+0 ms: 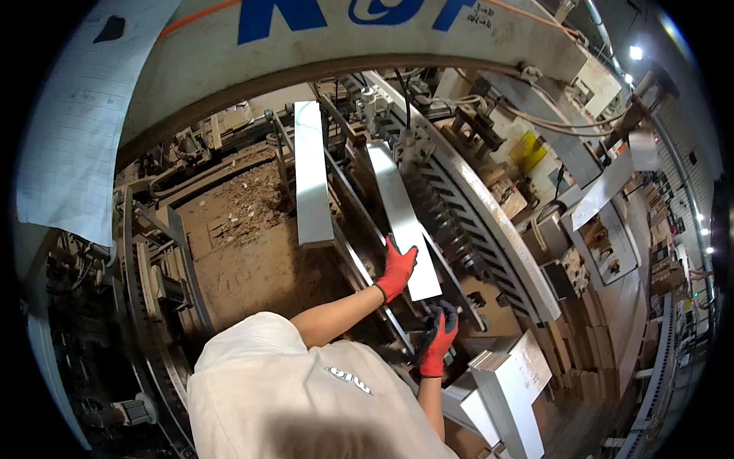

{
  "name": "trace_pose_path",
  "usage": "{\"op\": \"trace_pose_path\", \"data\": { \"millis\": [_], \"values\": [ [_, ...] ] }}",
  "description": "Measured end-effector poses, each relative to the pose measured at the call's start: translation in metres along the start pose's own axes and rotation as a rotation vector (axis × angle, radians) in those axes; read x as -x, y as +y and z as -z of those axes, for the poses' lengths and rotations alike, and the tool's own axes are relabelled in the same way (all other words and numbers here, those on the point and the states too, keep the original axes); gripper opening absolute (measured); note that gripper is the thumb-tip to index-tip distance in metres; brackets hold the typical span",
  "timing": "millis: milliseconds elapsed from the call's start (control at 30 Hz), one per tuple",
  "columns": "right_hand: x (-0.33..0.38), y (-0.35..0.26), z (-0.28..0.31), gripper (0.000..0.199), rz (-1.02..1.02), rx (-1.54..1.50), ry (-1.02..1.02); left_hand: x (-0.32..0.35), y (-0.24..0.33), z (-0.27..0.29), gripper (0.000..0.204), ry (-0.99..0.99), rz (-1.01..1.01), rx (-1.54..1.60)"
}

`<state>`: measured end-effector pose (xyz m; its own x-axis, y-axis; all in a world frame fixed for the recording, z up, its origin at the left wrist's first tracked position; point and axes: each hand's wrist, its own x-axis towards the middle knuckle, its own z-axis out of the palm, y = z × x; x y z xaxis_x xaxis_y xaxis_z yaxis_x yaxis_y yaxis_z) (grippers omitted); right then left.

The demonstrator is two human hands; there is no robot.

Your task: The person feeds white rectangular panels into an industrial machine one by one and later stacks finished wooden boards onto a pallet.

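Note:
My left hand [397,271], in a red glove with dark fingertips, grips the left edge of a long white panel [399,210] near its near end. The thumb lies over the panel's top face, and the other fingers are partly hidden at the edge. The panel rests lengthwise on the machine's rails. Just beyond its near end, to the right, is my right hand [437,342], gloved the same way. Its fingers are loosely bent and apart, with nothing visible in them. A second white panel [312,176] lies on the rails farther left.
A stack of white panels [511,390] stands at lower right. A toothed metal bar [466,252] and a pale beam [474,183] run along the right of the rails. Dusty debris [245,206] covers the bed at left. A paper sheet [73,138] hangs at upper left.

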<state>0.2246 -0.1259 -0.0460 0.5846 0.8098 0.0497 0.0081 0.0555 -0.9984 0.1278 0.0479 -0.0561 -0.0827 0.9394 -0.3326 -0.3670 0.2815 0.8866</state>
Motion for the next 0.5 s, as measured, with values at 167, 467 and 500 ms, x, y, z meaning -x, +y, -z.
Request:
{"op": "trace_pose_path", "data": {
  "millis": [167,467,500],
  "values": [
    [0.008,0.013,0.017,0.039,0.270,0.588,0.103,0.055,0.068,0.067,0.070,0.012,-0.090,-0.162],
    [-0.003,0.013,0.010,0.044,0.371,0.972,-0.003,0.007,0.165,0.171,0.066,0.092,-0.351,-0.278],
    [-0.005,0.013,0.009,0.044,0.386,0.985,-0.010,-0.011,0.172,0.180,0.062,0.163,-0.422,-0.373]
  ]
}}
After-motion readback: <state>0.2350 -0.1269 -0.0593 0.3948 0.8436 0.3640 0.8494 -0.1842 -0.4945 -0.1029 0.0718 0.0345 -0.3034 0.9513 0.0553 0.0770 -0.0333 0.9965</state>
